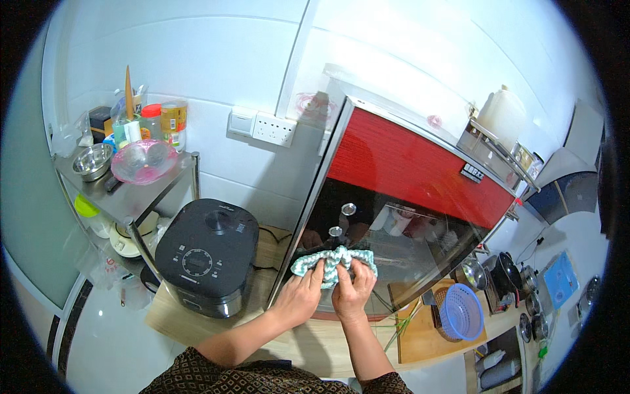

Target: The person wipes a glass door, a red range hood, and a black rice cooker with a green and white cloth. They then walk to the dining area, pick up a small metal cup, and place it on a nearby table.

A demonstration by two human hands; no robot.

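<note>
A green-and-white striped cloth is bunched between my two hands, against or just before the dark glass lower door of a red-and-black cabinet. My left hand grips the cloth's left part, fingers pointing up. On its other side my right hand pinches the cloth, with the thumb toward the middle. Two round metal knobs show on the door just above the cloth. Whether the cloth touches the glass I cannot tell.
To the left a black rice cooker stands on the wooden counter. Beyond it a metal shelf carries bowls and jars. On the right, a purple basket sits by a cutting board with green stalks. Pans stand farther right.
</note>
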